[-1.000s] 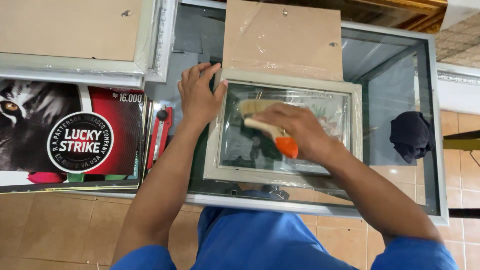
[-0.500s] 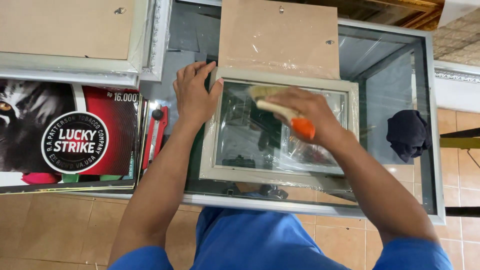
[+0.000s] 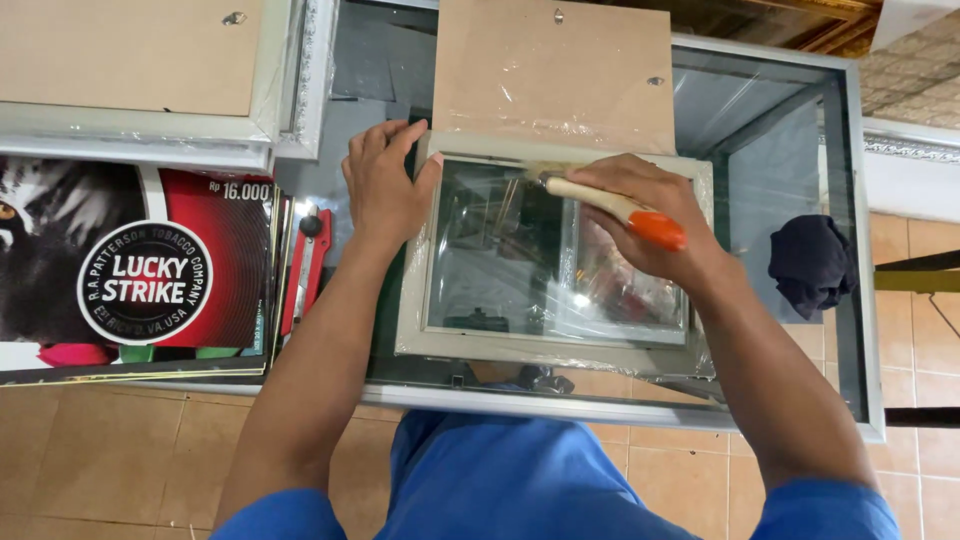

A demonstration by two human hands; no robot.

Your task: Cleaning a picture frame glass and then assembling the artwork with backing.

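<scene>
In the head view we look straight down on both forearms, which reach forward from blue sleeves over a glass-topped display case (image 3: 800, 130) with a pale metal rim. We note the left hand (image 3: 385, 185) lying flat and released, fingers spread and pointing away from the person, its palm pressed on the left rail of a small cream picture frame (image 3: 560, 350) near the frame's upper left corner. The frame lies flat on the glass, wrapped in clear film, close to the case's near edge and roughly midway along it; its glazing faces up and shows reflections. The right hand (image 3: 645, 215) is curled in a closed grasp around a paintbrush (image 3: 610, 205) with a pale wooden handle and an orange end. The handle runs slantwise out of the fist toward the right, and the bristles rest at the frame's upper edge, over the glazing. A brown backing board (image 3: 555, 75) lies just beyond the frame, touching its far edge. A dark cloth (image 3: 810, 262) sits near the case's right edge, well apart from both hands. A red-handled tool (image 3: 305, 270) lies just left of the left wrist.
</scene>
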